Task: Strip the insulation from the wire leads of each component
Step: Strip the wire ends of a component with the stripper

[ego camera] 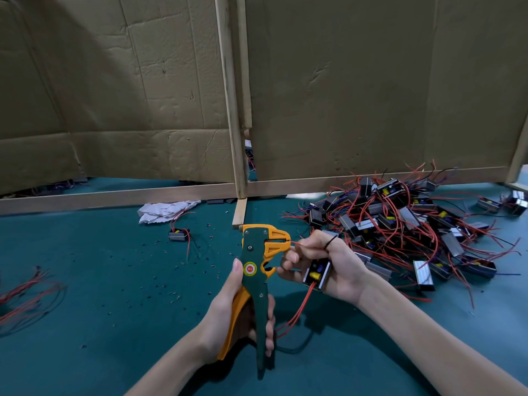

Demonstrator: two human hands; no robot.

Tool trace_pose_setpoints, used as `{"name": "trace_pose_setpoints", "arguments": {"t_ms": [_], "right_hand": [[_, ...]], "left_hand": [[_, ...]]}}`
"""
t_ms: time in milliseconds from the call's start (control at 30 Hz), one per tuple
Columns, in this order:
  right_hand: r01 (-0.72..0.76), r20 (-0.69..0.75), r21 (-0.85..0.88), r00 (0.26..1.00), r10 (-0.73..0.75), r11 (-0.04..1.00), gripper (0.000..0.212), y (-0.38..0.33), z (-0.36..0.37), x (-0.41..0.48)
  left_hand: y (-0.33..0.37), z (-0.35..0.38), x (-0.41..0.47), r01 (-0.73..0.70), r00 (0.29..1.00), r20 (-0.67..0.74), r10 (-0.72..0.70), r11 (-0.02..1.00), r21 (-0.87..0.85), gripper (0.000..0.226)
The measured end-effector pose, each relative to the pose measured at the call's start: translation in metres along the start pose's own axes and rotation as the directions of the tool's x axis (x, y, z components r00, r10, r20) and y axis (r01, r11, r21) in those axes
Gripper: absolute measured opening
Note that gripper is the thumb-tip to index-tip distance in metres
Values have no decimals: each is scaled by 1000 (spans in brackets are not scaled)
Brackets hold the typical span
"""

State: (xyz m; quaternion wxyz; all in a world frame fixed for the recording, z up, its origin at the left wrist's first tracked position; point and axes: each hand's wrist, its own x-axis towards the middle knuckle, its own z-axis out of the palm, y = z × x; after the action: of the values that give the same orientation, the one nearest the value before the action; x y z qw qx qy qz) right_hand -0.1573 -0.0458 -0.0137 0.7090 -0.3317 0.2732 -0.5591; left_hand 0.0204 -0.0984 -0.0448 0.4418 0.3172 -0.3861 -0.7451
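A large tangled heap of small black-and-silver box components with red and black leads (400,224) lies to the right of and beyond the green-and-orange wire stripper (257,267). It is judged to be mostly unprocessed, so most of the task is taken to be left. A loose bundle of thin red and black wires (25,295) lies far to the left of the stripper. One single component (178,234) is set apart to the stripper's upper left, perhaps already finished; its lead ends cannot be made out.

The stripper's handles are gripped by the left hand (228,315), fingers curled round them. Just right of the stripper, another box component (317,274) is cradled in the right hand (328,267), and its thin red lead (297,243) is pinched and offered to the tool's orange jaws, which it touches. Tiny dark insulation scraps (160,281) scattered left of the stripper suggest several leads are already done.

Behind the stripper, brown cardboard partitions on a pale wooden frame (371,81) close off the room. Everything rests on a teal felt-like tabletop (85,281), with a crumpled white cloth (163,210) beyond the stripper to its left.
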Motion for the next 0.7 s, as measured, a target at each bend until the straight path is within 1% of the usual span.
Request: {"name": "trace_pose_setpoints", "arguments": {"t_ms": [67, 100, 133, 167, 233, 333, 433, 533, 600, 700], "right_hand": [[7, -20, -13, 1000, -7, 1000, 39, -1, 1, -1], [6, -31, -30, 999, -7, 1000, 40, -2, 2, -2], [2, -44, -53, 999, -5, 999, 40, -2, 3, -2], [-2, -55, -77, 999, -2, 997, 41, -2, 4, -2], [-19, -69, -111, 998, 12, 994, 41, -1, 8, -1], [-14, -155, -149, 988, -9, 989, 45, -1, 11, 0], [43, -294, -167, 951, -91, 985, 49, -6, 8, 1], [115, -377, -249, 903, -205, 962, 48, -9, 5, 2], [122, -402, -295, 884, -239, 948, 50, -9, 4, 1], [127, -373, -300, 897, -238, 946, 49, -9, 5, -1]], "left_hand": [[-6, -3, -9, 68, 986, 142, -91, 985, 159, 84], [-9, -5, -14, 73, 972, 199, -123, 968, 242, 87], [-11, -6, -23, 72, 964, 225, -145, 950, 305, 86], [-15, -8, -28, 51, 961, 240, -136, 942, 332, 85], [-21, -10, -29, 35, 972, 208, -106, 947, 319, 86], [-9, -5, -27, 61, 954, 277, -117, 977, 203, 83], [-2, -11, -24, 36, 951, 295, -87, 984, 175, 81], [0, -11, -22, 43, 956, 280, -85, 987, 152, 81], [0, -10, -22, 33, 960, 270, -77, 986, 164, 81], [-1, -10, -23, 35, 960, 269, -78, 986, 161, 81]]}}
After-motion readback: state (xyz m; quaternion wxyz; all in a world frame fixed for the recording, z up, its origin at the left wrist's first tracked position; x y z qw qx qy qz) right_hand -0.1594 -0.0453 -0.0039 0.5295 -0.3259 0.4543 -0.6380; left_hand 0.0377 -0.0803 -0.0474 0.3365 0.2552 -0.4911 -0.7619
